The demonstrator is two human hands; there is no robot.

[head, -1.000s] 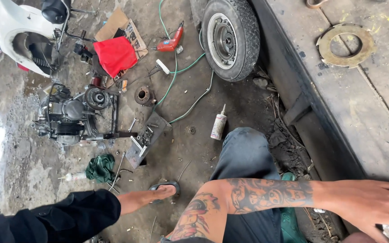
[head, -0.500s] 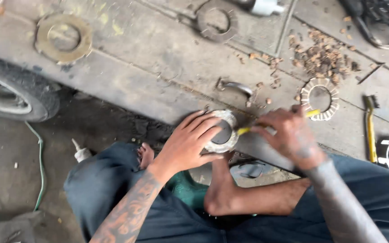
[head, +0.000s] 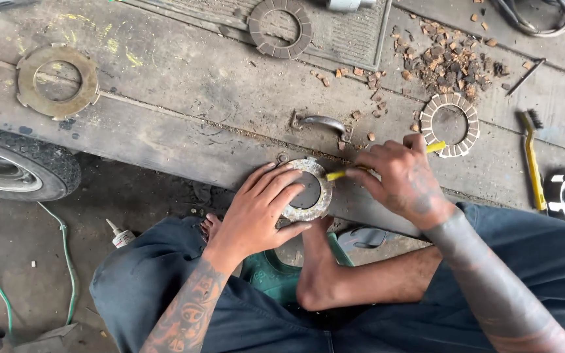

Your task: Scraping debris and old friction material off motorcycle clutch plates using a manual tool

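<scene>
Clutch plate [head: 308, 191], a worn metal ring, lies at the near edge of the wooden platform [head: 184, 104], and my left hand [head: 263, 209] closes its fingers over the ring's left side and pins it down. My right hand [head: 403, 180] grips a yellow-handled tool [head: 338, 174] whose tip meets the ring's right rim. Further up the boards lie a toothed friction ring [head: 450, 124], a heap of brown scrapings [head: 449, 62] and a yellow wire brush [head: 532, 160].
</scene>
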